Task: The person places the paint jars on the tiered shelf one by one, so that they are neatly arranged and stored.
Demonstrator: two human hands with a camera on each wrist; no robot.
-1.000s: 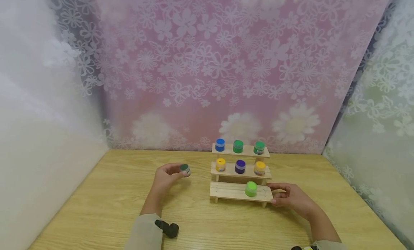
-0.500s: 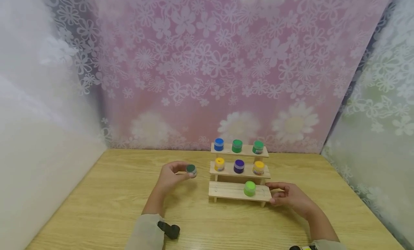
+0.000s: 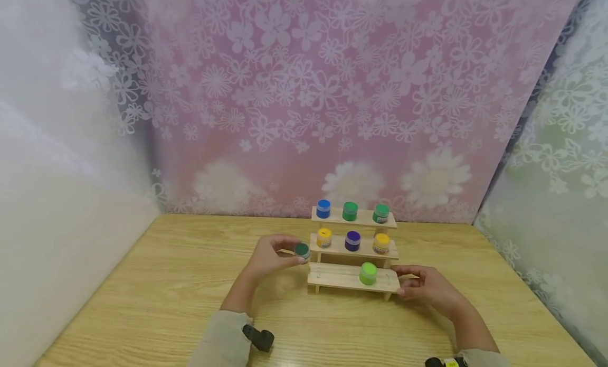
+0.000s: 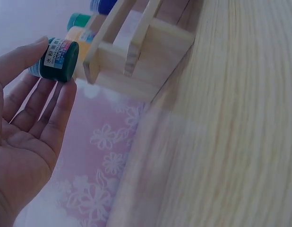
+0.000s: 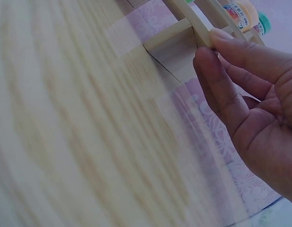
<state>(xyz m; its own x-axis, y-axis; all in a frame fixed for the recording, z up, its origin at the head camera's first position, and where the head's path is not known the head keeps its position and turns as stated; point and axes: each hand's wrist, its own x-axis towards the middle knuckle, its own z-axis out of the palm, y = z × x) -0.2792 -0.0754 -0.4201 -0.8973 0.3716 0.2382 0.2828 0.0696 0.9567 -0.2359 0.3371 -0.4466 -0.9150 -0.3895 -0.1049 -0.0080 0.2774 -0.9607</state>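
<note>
In the head view, my left hand (image 3: 269, 259) pinches a dark green paint jar (image 3: 301, 252) between thumb and fingers. The jar is held in the air by the left end of a three-step wooden display stand (image 3: 334, 277). The left wrist view shows the printed label of this paint jar (image 4: 60, 59). My right hand (image 3: 432, 290) grips the right end of the stand's lowest step; the right wrist view has the thumb and fingers on that wooden end (image 5: 201, 34). A light green paint jar (image 3: 368, 273) sits right of centre on the lowest step.
On the top step stand a blue jar (image 3: 323, 209) and two green jars (image 3: 350, 211). The middle step bears a purple jar (image 3: 352, 241) between two yellow jars (image 3: 324, 238). A flowered curtain (image 3: 266, 119) hangs behind the wood-grain table (image 3: 190, 261).
My left hand has moved right with the dark green paint jar, from out over the table to beside the stand's left end. My right hand keeps its grip on the stand.
</note>
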